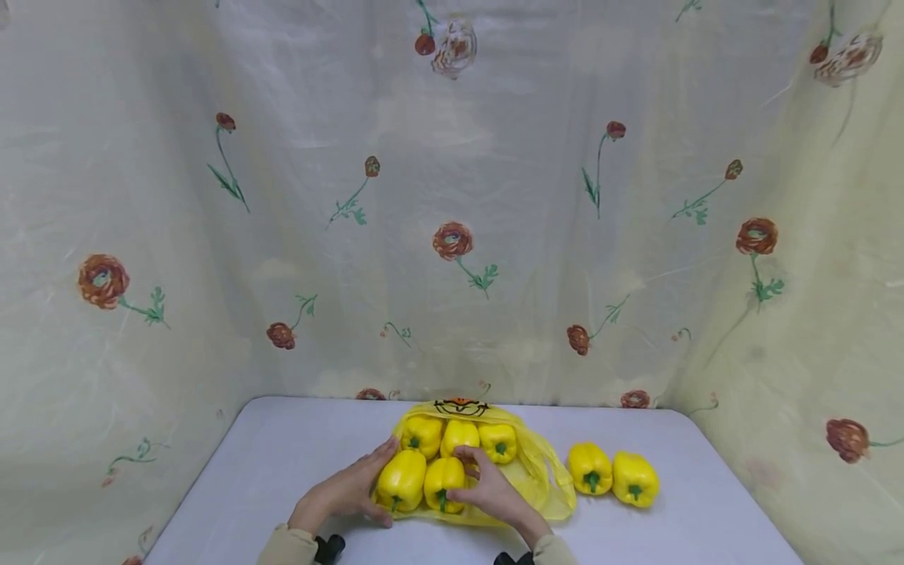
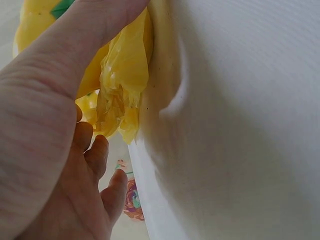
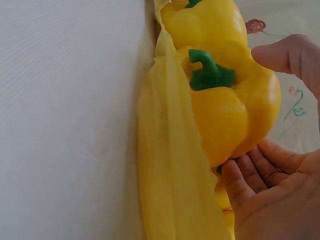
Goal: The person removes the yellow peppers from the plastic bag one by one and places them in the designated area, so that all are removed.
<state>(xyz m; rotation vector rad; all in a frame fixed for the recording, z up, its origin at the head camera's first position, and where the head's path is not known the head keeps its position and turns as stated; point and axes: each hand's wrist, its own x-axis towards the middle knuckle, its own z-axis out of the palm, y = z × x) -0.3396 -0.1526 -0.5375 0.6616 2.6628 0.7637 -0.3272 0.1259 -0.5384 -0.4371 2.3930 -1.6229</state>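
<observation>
A translucent yellow plastic bag (image 1: 531, 488) lies on the table with several yellow bell peppers inside, in two rows. My right hand (image 1: 492, 488) holds the front right bell pepper (image 1: 442, 480); in the right wrist view, the thumb lies on one side of this bell pepper (image 3: 255, 95) and the fingers on the other, its green stem facing out. At the bag's left side, my left hand (image 1: 353, 482) rests against the front left bell pepper (image 1: 402, 475) with its fingers extended. Crumpled bag plastic (image 2: 122, 75) hangs beside the left thumb in the left wrist view.
To the right of the bag, two more yellow bell peppers (image 1: 589, 468) (image 1: 635, 479) stand side by side on the white table (image 1: 282, 439). A flower-printed curtain (image 1: 523, 235) encloses the table's back and sides.
</observation>
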